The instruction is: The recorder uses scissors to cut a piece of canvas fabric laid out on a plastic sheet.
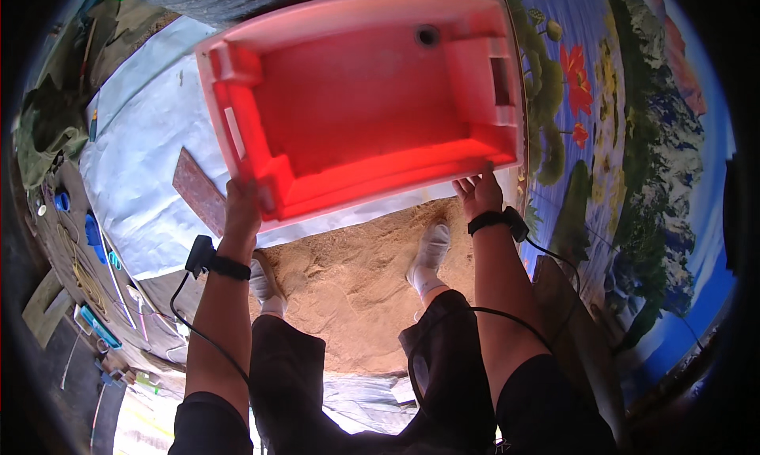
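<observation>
A large red plastic tub [356, 91] is held out in front of me, its open side toward me. Inside it looks bare, with a round dark drain hole near the far right and a slot in each end wall. My left hand [243, 210] is closed on the near left corner of the rim. At the near right edge, my right hand [480, 194] grips the rim with its fingers curled against the wall. Each wrist wears a black strap with a small device and a cable.
White sheeting [142, 162] covers the ground at left, with a reddish-brown board [199, 192] on it. Sandy ground [348, 289] lies under my feet. A painted wall panel [617, 154] with flowers and mountains rises at right. Tools, rope and blue items [93, 237] lie far left.
</observation>
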Action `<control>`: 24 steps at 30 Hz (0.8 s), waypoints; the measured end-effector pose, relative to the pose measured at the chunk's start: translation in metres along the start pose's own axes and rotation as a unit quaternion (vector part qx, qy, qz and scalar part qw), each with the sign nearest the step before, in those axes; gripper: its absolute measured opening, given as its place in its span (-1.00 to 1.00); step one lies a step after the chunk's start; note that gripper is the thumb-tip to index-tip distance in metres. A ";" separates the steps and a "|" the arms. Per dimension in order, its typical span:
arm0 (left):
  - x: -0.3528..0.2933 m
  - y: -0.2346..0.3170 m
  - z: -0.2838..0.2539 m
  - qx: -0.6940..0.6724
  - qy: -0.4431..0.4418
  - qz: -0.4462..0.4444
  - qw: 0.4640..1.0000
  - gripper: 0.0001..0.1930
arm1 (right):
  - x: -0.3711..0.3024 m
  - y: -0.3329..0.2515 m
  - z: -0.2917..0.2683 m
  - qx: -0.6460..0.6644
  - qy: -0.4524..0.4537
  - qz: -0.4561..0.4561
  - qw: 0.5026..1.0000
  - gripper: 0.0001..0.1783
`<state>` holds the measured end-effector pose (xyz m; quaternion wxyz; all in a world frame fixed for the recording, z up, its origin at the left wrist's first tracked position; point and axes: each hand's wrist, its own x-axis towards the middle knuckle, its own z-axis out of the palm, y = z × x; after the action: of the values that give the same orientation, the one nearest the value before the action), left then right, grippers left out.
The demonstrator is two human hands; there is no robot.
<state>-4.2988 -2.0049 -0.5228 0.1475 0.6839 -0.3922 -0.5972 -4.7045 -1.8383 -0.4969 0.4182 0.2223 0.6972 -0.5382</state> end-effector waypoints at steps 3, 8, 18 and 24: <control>-0.002 -0.001 -0.003 0.010 -0.014 0.022 1.000 -0.68 | -0.018 0.001 -0.004 -0.041 -0.006 0.023 0.999 -0.35; 0.010 -0.026 -0.046 0.155 -0.030 0.164 0.974 -0.66 | -0.071 0.055 0.034 -0.090 0.004 0.095 0.991 -0.44; 0.027 -0.042 -0.166 -0.005 -0.118 -0.121 0.986 -0.54 | -0.152 0.141 0.124 -0.406 -0.078 -0.031 0.910 -0.59; 0.057 -0.135 -0.243 0.265 0.028 -0.041 0.963 -0.48 | -0.193 0.181 0.233 -0.514 -0.226 -0.318 0.764 -0.60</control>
<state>-4.0249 -2.0230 -0.5939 -0.0526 0.7302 -0.5041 -0.4582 -4.3801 -1.9709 -0.4568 0.4200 -0.3885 0.7854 -0.2361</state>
